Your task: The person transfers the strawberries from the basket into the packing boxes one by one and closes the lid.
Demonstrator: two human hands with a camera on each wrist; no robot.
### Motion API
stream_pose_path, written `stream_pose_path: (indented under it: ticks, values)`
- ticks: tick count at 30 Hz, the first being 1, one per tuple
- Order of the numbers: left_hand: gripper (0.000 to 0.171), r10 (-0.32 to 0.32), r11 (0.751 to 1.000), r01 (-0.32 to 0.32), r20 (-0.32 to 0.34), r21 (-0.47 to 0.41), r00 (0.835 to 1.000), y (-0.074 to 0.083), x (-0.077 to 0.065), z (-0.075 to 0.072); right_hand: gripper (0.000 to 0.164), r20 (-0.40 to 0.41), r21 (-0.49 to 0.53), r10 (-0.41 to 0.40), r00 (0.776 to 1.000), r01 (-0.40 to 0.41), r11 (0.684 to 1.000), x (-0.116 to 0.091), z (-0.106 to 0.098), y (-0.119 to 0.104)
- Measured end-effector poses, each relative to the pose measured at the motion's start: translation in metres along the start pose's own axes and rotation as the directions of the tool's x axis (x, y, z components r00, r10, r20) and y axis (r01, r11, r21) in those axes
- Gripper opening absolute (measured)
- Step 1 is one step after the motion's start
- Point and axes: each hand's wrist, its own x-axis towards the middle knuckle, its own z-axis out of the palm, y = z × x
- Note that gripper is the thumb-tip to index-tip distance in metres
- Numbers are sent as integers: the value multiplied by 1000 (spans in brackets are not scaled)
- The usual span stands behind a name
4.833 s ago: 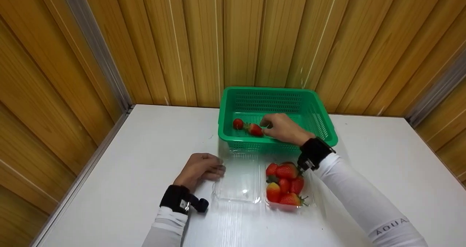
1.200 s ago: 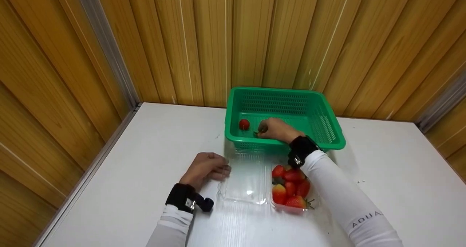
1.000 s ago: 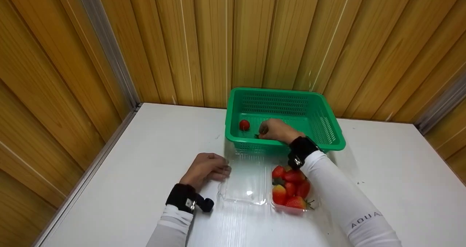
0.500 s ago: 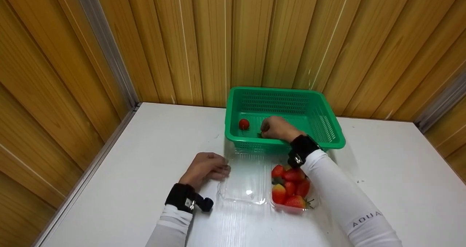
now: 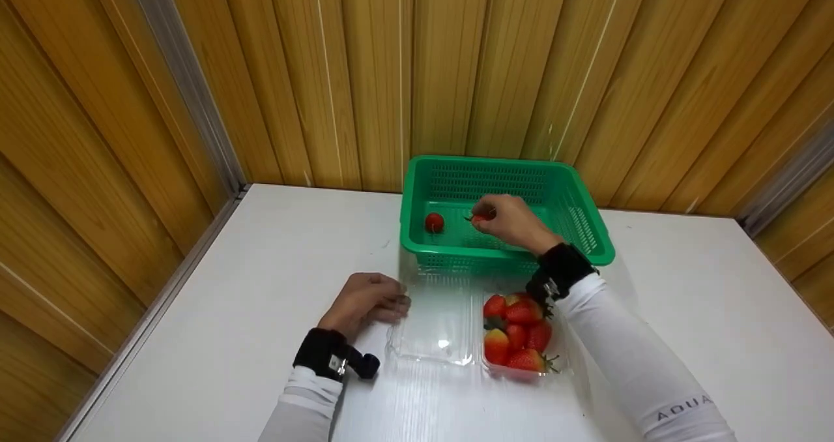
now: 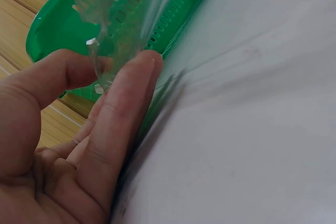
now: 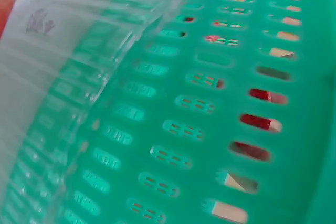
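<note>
My right hand (image 5: 515, 223) pinches a strawberry (image 5: 482, 218) by its side, raised over the green plastic basket (image 5: 603, 250); leaves poke out to the left. One more strawberry (image 5: 434, 221) lies on the basket floor at the left. In front stands a clear clamshell box (image 5: 531, 375), its tray filled with several strawberries (image 5: 524, 313). The box's lid (image 5: 433, 331) is folded out flat to the left. At that lid's left edge is my left hand (image 5: 365, 302); in the left wrist view its fingers (image 6: 118, 103) hold the clear plastic edge between them.
The white table (image 5: 215, 338) carries everything, with wood-patterned panels (image 5: 365, 77) rising behind the basket. Seen from the right wrist, the slotted basket wall (image 7: 173, 129) and clear plastic (image 7: 94, 72) fill the picture.
Nearly five seconds ago the second strawberry lay in the basket beside my right fingers; now that hand pinches it and has lifted it up from the basket floor. The left hand stays put.
</note>
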Motion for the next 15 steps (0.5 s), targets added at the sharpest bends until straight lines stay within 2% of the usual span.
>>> stream_pose_path:
  ticks: [7,15]
  values:
    - [26,8,1000,-8,-2,19,1000,0,0,-3,24,-83,7,-48,995,49,999,-17,-1,-3]
    - [27,-3,1000,3,-1,1,1000,0,-1,-4,26,-155,28,-55,986,60,998,-36,-3,-7]
